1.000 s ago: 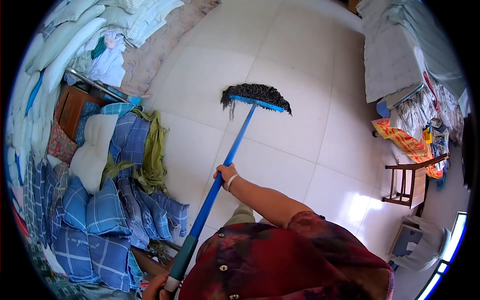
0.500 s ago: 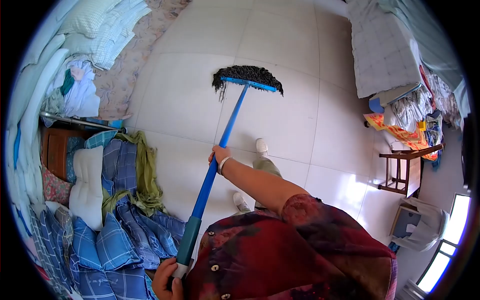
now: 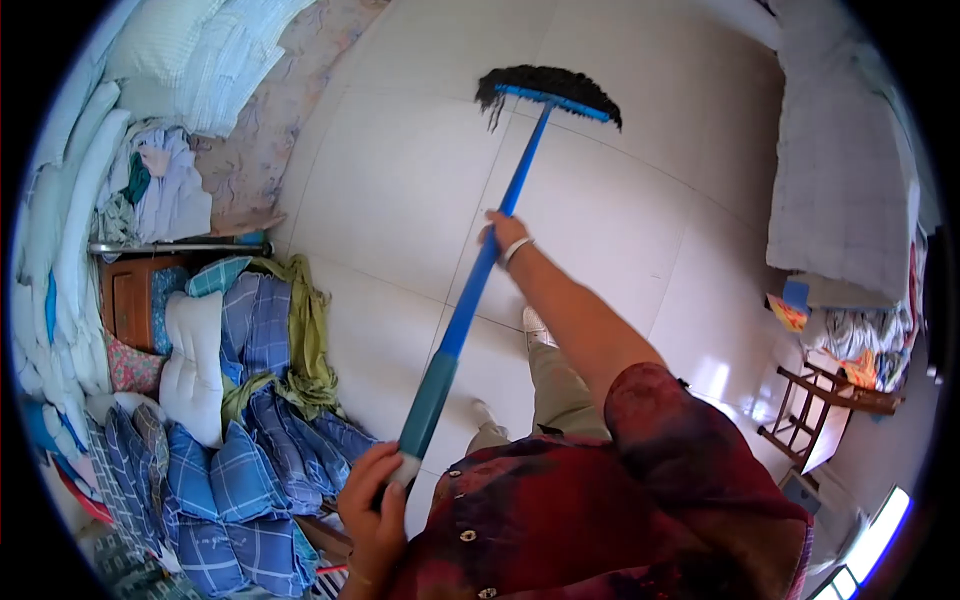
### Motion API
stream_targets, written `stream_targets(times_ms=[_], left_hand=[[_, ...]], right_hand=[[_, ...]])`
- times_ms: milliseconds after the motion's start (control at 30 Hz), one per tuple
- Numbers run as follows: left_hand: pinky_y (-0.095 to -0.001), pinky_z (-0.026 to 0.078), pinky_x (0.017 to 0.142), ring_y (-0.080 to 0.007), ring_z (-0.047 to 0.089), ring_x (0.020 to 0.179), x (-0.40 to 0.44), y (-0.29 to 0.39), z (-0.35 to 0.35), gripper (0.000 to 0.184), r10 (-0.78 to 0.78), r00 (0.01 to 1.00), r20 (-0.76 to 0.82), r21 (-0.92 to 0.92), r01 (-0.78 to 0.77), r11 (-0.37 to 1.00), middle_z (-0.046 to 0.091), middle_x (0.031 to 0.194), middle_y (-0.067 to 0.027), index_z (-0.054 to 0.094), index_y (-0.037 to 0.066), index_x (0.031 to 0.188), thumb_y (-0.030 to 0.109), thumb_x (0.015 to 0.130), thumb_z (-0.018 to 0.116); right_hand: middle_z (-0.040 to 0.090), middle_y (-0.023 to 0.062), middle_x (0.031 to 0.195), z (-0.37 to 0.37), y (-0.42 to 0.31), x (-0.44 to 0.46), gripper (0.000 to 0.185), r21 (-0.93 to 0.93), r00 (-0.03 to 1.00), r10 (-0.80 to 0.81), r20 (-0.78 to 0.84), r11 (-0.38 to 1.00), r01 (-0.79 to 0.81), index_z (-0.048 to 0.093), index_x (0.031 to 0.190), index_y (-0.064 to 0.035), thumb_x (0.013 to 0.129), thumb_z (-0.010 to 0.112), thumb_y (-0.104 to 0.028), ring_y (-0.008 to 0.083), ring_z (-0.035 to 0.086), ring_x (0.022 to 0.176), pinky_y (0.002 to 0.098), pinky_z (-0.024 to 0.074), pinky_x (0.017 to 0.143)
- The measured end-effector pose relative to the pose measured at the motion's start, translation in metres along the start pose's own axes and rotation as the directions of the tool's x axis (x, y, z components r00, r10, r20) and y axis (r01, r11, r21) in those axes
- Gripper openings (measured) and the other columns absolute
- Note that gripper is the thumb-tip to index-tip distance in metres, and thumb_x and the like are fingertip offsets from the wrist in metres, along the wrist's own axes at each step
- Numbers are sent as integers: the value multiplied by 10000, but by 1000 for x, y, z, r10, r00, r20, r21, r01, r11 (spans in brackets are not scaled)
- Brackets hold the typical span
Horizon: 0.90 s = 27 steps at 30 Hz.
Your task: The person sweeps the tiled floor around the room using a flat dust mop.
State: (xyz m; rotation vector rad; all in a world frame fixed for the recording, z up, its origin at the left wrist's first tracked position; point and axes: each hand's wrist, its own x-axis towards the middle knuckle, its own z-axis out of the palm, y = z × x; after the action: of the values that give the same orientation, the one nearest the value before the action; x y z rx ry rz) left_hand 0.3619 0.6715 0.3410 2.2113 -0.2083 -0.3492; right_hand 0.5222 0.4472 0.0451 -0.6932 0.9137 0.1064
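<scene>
A mop (image 3: 467, 305) with a blue pole and a green grip slants across the middle of the view. Its black stringy head (image 3: 555, 83), held in a blue bar, rests on the tiled floor ahead of me. My right hand (image 3: 505, 232), with a bracelet at the wrist, is wrapped round the blue pole about halfway down. Near my body, my left hand (image 3: 375, 500) closes on the pale end cap of the handle, below the green grip.
Blue checked cushions (image 3: 245, 475), a white pillow (image 3: 192, 365) and olive cloth (image 3: 305, 340) lie heaped at left. Stacked bedding (image 3: 170, 60) stands behind them. At right are a covered bed (image 3: 840, 150) and a wooden stool (image 3: 815, 405). Pale tiles (image 3: 400, 170) spread between.
The mop head has gone forward and to the right across the floor. Both hands have moved up and right with the pole, and my view has shifted as I step.
</scene>
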Motion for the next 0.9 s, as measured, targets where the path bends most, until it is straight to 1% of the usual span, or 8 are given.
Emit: stream_targets(times_ms=[133,200,367,500,600,700,800,900], left_hand=[[-291,390,701,-264,505,796,38,-3,46,212,94,995,17,-55,-93,994,496,904,-167,505,-27,830,18,625,478],[-288,403,683,-268,508,790,40,0,61,230,139,988,60,35,-141,989,494,907,-160,508,-12,838,22,610,507],[-301,416,679,-283,501,799,-6,-4,65,299,58,997,50,59,-61,996,484,910,-158,496,5,872,47,584,564],[-292,423,654,-278,508,789,-80,-25,58,307,30,1000,-10,96,-29,995,491,897,-159,495,0,867,47,574,577],[-264,430,578,-240,535,710,-163,-44,60,331,-221,970,-102,24,224,974,518,824,-156,494,-4,857,38,547,600],[-251,425,546,-192,537,628,-254,-53,68,307,-326,935,-138,-19,326,945,528,785,-142,478,-15,902,44,611,555],[-190,390,488,-86,483,548,-347,-61,84,215,-392,851,-350,-142,365,920,528,697,-74,493,-39,872,-12,659,485],[-184,370,488,-74,460,550,-428,-70,76,185,-431,751,-500,-102,443,891,522,673,-53,503,-29,869,28,696,468]], right_hand=[[428,77,481,-24,-46,41,176,-1,997,78,17,997,-78,379,727,-27,702,485,-164,174,438,420,278,375,399],[430,63,471,-34,-56,45,167,-76,993,99,-58,992,-103,384,643,-38,707,471,-167,165,433,414,276,377,383],[437,79,456,-63,-27,29,181,-223,994,108,-23,969,-110,413,649,-46,735,411,-206,176,432,401,291,376,375],[433,79,458,-81,21,-22,122,-243,994,103,-20,964,-105,409,658,-56,724,422,-158,184,436,418,309,370,387],[423,77,452,-105,67,-72,106,-222,986,166,7,962,-160,397,645,-62,711,426,-138,191,433,403,313,366,375],[425,84,462,-147,123,-121,93,-197,962,270,48,946,-256,397,616,-57,691,426,-104,189,429,398,314,363,362],[414,92,472,-180,173,-191,66,-167,966,257,-42,951,-260,405,613,-36,653,437,-77,203,421,409,312,362,382],[409,90,501,-202,216,-258,99,-37,939,323,-119,943,-330,370,728,-35,662,443,-48,197,439,387,333,424,379]])
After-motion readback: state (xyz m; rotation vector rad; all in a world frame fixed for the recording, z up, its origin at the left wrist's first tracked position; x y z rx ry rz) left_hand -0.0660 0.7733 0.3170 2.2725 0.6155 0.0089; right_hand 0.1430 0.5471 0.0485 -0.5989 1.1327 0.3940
